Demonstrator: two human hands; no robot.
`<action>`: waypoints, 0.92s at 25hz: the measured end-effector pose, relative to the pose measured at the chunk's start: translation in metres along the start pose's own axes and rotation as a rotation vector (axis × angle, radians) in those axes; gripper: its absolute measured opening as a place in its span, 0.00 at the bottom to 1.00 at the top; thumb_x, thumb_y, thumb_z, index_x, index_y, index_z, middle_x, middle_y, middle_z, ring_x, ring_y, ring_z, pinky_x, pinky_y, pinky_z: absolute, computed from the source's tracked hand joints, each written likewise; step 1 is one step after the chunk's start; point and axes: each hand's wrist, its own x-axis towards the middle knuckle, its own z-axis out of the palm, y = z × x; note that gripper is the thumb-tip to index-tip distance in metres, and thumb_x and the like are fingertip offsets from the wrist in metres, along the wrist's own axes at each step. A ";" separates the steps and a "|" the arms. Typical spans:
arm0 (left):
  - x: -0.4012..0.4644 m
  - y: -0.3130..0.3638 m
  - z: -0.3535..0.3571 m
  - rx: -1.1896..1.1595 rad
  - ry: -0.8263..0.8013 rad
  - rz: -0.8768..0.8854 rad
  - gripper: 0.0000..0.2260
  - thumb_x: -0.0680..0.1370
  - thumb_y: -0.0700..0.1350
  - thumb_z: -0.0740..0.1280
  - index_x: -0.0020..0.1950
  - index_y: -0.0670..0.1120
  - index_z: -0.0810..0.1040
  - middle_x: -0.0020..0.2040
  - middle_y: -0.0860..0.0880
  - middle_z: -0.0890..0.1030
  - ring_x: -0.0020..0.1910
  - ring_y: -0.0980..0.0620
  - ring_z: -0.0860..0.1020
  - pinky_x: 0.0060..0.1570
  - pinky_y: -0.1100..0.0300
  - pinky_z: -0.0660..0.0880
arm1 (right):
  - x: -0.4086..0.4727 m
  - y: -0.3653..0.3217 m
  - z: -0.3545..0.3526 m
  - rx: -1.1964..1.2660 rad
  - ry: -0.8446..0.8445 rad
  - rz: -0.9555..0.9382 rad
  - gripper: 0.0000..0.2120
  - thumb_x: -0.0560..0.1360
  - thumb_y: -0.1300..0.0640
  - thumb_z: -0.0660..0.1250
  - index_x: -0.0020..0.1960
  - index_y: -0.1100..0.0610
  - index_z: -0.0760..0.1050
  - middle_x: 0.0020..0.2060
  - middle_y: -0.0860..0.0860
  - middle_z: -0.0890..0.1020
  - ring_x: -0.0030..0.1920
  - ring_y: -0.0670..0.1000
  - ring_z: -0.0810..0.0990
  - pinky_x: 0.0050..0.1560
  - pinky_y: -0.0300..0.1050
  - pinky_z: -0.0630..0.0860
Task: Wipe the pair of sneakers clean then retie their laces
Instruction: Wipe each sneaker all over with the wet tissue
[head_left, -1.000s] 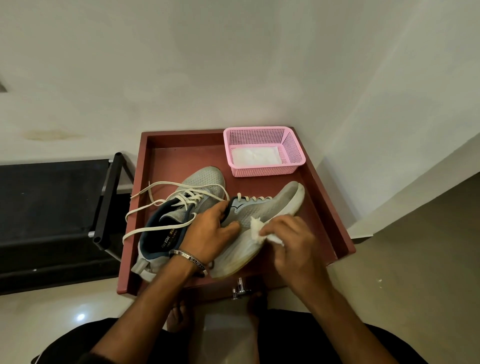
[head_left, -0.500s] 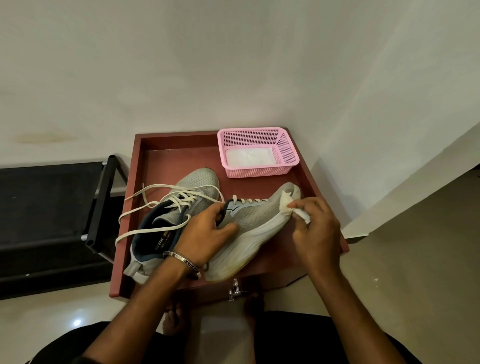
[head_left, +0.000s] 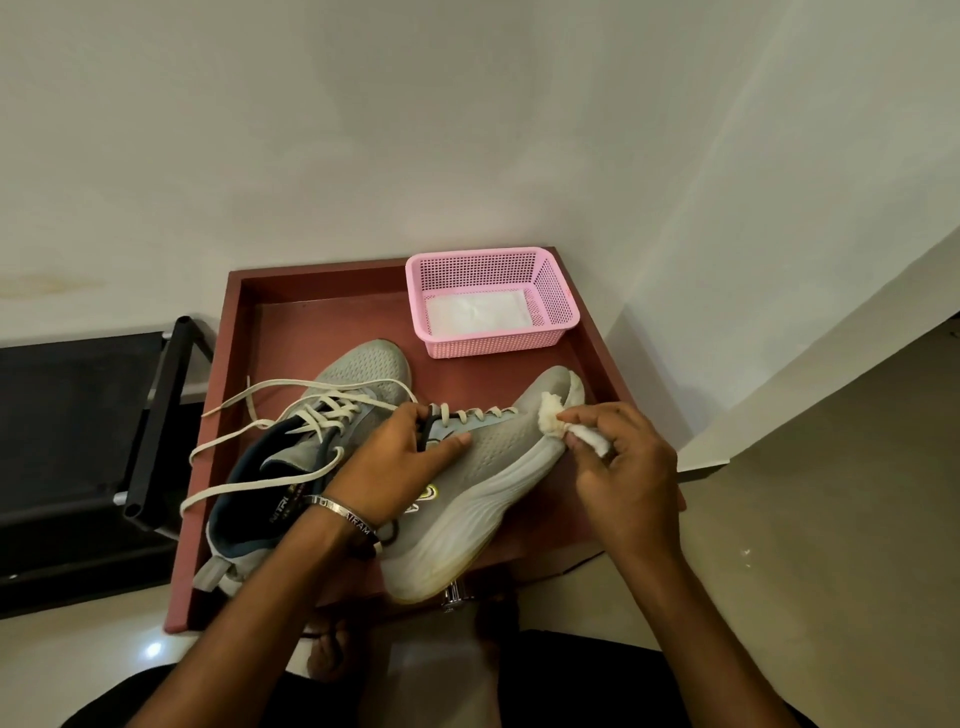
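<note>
From the head camera, the left hand (head_left: 395, 462) grips the right-side sneaker (head_left: 467, 499) at its collar, fingers curled over the tongue edge and thumb pressed flat on the grey mesh side. That sneaker lies tilted on its side on the red tray (head_left: 291, 332), its white sole turned toward the person. The right hand (head_left: 618, 462) pinches a small white wipe (head_left: 558, 428) between thumb and fingers, with the wad touching the sneaker's toe just beyond the fingertips. The other sneaker (head_left: 332, 410) sits just left of the left hand, its cream laces (head_left: 260, 441) loose and spilling over the tray's left rim. Beyond the right hand's fingers stands a pink basket (head_left: 550, 301) with white wipes lying flat inside.
</note>
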 end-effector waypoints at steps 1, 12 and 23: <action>0.001 -0.001 0.000 0.032 -0.005 0.027 0.20 0.71 0.63 0.71 0.56 0.52 0.74 0.48 0.53 0.83 0.48 0.53 0.82 0.53 0.46 0.78 | 0.008 0.004 0.001 -0.004 0.040 0.029 0.12 0.72 0.69 0.71 0.50 0.55 0.84 0.47 0.45 0.81 0.47 0.40 0.79 0.46 0.22 0.71; 0.004 -0.008 0.002 -0.012 0.059 0.058 0.25 0.67 0.70 0.67 0.53 0.53 0.76 0.48 0.44 0.83 0.47 0.42 0.82 0.49 0.39 0.77 | 0.022 0.015 -0.005 0.038 -0.125 -0.069 0.13 0.71 0.71 0.71 0.45 0.54 0.85 0.45 0.45 0.79 0.46 0.43 0.79 0.44 0.28 0.74; 0.001 -0.007 0.002 -0.006 0.068 0.095 0.24 0.67 0.69 0.67 0.54 0.55 0.75 0.48 0.41 0.82 0.47 0.38 0.80 0.47 0.38 0.76 | 0.034 0.017 -0.008 0.030 -0.117 -0.033 0.14 0.71 0.71 0.71 0.46 0.54 0.85 0.46 0.45 0.82 0.47 0.43 0.81 0.47 0.31 0.77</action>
